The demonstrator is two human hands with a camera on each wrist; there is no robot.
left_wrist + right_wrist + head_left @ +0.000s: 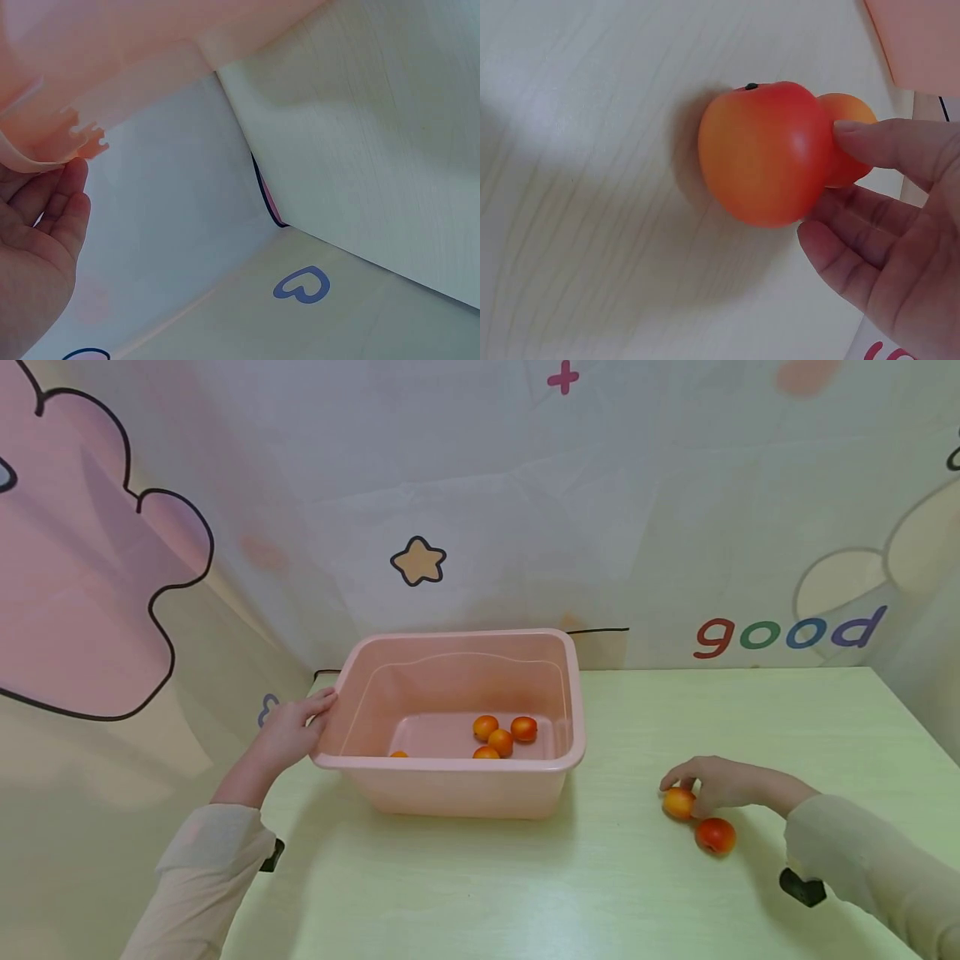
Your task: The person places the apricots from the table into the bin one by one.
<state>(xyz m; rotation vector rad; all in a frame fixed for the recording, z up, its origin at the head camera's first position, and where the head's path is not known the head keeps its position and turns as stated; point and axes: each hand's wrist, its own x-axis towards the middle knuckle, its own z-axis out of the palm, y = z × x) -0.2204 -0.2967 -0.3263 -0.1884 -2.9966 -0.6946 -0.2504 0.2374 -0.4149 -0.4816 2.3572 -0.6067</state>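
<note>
A pink plastic tub [453, 789] stands on the table, several small orange fruits [500, 742] on its floor. At its left end my left hand [288, 733] grips the rim; the left wrist view shows the fingers [73, 180] under the rim's edge. On the table to the right, my right hand [723, 783] holds a yellow-orange fruit [678, 803] between thumb and fingers. Just nearer to me lies a redder fruit [716, 836] with a dark stem end. In the right wrist view this redder fruit [765, 157] partly hides the held one [851, 109].
The pale wood-grain table [480, 893] meets a printed cloth backdrop [495, 527] behind the tub. More cloth hangs past the table's left edge. The tub's front wall hides part of the fruits inside.
</note>
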